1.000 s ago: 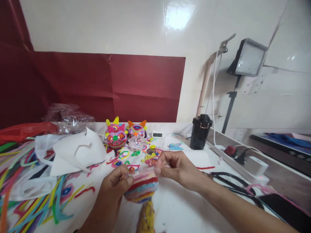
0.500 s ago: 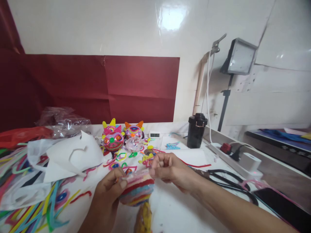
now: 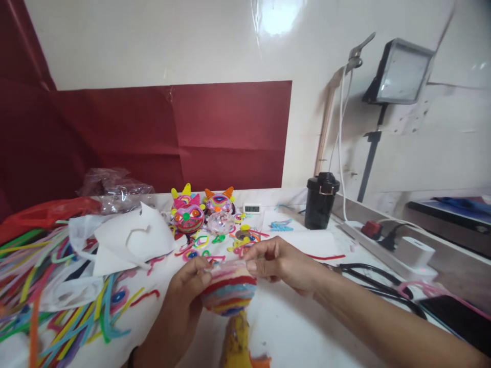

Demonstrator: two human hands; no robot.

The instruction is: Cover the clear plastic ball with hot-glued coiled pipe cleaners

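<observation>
Between my hands is a rounded craft piece (image 3: 230,295) with red, blue, yellow and pink stripes. Its upper edge looks pale and shiny, perhaps clear film. My left hand (image 3: 184,296) grips it at the left edge, thumb on top. With thumb and index finger, my right hand (image 3: 282,263) pinches its upper right edge. Just below the piece stands a yellow, stained object (image 3: 237,337), cut off by the frame's bottom; I cannot tell its kind. Beyond my hands lie small coloured loops and bits (image 3: 218,238) of craft stems.
Decorated animal-face balls (image 3: 187,219) sit at the back beside a small digital clock (image 3: 252,208). Colourful craft stems (image 3: 72,327) and white paper (image 3: 134,245) cover the left. At right are a black cup (image 3: 321,202), black-handled scissors (image 3: 368,276), a power strip (image 3: 356,231) and a phone (image 3: 456,317).
The view has shifted, so the scene sits a little differently. Both hands keep hold of the striped piece, which now shows more of its rounded side. Orange shows beside the yellow object.
</observation>
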